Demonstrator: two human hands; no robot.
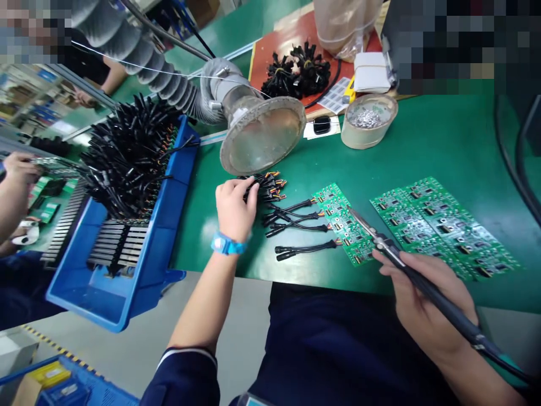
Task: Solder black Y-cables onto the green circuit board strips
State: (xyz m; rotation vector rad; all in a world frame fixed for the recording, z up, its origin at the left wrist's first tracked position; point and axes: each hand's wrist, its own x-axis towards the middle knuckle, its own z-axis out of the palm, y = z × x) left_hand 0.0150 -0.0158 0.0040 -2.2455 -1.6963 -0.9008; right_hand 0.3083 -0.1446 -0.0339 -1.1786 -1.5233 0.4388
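My left hand [236, 207] is closed on a black cable at a small bundle of black cables [270, 183] with orange, yellow and red wire ends. In my right hand [435, 299] is a soldering iron [389, 248], its tip over the narrow green circuit board [344, 228]. Several short black cables [310, 246] lead from the left edge of that board, their wire ends at its pads. Whether the tip touches the board, I cannot tell. Right of it lie more green circuit boards [443, 228], side by side and without cables.
A fume extractor hood [264, 135] hangs just beyond my left hand. To the left stands a blue bin [177, 163] heaped with black cables. Farther back are a round tin [367, 124] and tied cable bundles [298, 70]. A co-worker's hand [19, 167] is at far left.
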